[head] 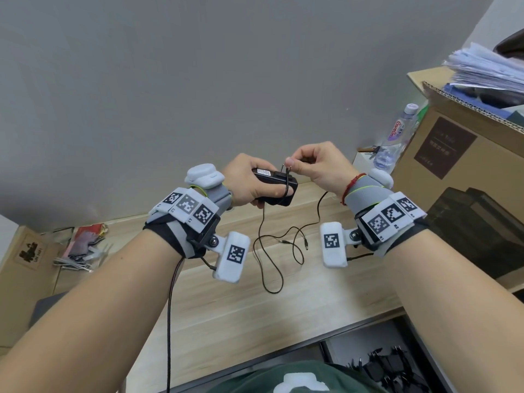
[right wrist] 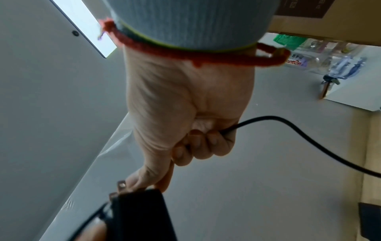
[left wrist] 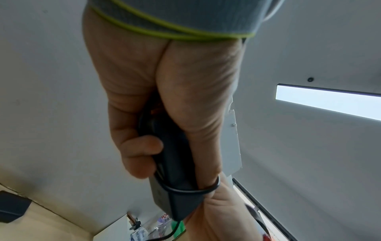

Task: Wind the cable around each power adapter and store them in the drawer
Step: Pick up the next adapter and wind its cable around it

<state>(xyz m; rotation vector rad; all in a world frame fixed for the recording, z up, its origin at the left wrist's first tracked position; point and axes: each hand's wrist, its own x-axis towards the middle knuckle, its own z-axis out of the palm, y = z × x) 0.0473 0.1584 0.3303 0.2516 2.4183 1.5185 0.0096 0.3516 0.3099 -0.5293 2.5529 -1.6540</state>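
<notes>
While left hand (head: 249, 182) gripped black power adapter (head: 276, 187) above table (head: 255, 313), right hand (head: 320, 165) pinched cable (head: 272, 262) beside prongs; judged: keep tension, lay turns side-by-side.

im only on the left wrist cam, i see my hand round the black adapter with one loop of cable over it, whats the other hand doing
Observer: The right hand pinches the cable right beside the adapter's metal prongs, at its upper end.
Operator: how much cable is left to wind
Observer: Most of it. It hangs below the hands in loose loops down to the wooden desk.
Operator: is the drawer open
Observer: Yes. The drawer under the desk's near edge is open, with other black adapters inside.
</notes>
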